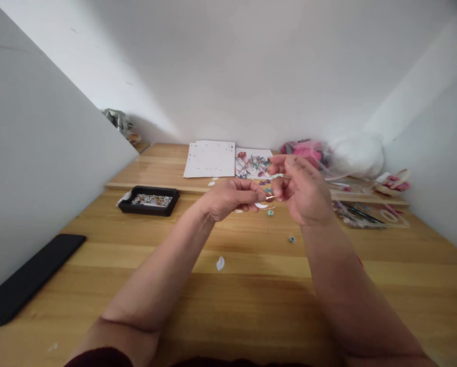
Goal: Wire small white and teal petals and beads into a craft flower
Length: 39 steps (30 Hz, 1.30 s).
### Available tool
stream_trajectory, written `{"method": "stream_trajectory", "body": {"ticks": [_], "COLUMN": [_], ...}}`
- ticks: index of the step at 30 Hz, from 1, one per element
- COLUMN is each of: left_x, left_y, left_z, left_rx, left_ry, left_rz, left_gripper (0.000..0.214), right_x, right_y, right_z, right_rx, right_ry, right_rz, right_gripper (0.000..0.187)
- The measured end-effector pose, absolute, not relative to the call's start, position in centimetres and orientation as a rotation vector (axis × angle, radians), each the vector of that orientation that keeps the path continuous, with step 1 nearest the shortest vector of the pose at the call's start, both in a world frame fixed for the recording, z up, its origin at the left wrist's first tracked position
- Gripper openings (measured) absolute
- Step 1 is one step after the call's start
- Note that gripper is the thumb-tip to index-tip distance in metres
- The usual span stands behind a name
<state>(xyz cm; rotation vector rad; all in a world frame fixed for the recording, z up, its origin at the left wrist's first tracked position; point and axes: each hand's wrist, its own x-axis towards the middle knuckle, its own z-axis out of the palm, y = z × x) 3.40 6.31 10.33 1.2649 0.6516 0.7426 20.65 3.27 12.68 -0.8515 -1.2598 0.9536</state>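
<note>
Away from the table [228, 306] edges, left fingers [257, 196] pinch a strip [271, 197].

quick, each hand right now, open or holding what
Left hand: closed, pinching a thin piece.
Right hand: fingers partly curled beside it; whether it grips anything cannot be told.

Thin piece [270, 197] in left hand [234, 199]

No lettering, brand or number can be read. The white sheets [210, 160] in the upper middle of the frame bear small dark marks (the faint ones near the lower edge included), all too tiny to tell as letters or signs.
</note>
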Motion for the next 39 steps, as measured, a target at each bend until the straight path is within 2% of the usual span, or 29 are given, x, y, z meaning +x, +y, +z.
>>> {"method": "stream_trajectory", "body": {"ticks": [5,14,27,35,39], "left_x": [3.3,1.9,1.8,1.6,1.8], "left_y": [6.3,7.0,7.3,7.4,7.3], "left_z": [10.6,11.4,11.4,11.1,11.0], "left_rx": [1.240,1.203,1.216,1.311,1.384], "left_ry": [0.630,0.688,0.719,0.841,0.855], "left_rz": [0.767,0.946,1.001,1.057,1.094], "left_gripper": [0.013,0.013,0.016,0.021,0.017], "right_x": [20.8,20.8,20.7,20.7,20.2], "right_y": [3.6,3.0,2.8,2.1,1.5], "right_z": [12.6,12.4,12.3,12.7,12.9], "right_rx": [-0.848,-0.989,-1.110,-1.115,-1.082], "right_ry": [-1.249,-1.485,-1.648,-1.626,-1.611], "right_rz": [0.948,0.782,0.662,0.528,0.562], "right_gripper": [0.032,0.009,0.018,0.014,0.013]}}
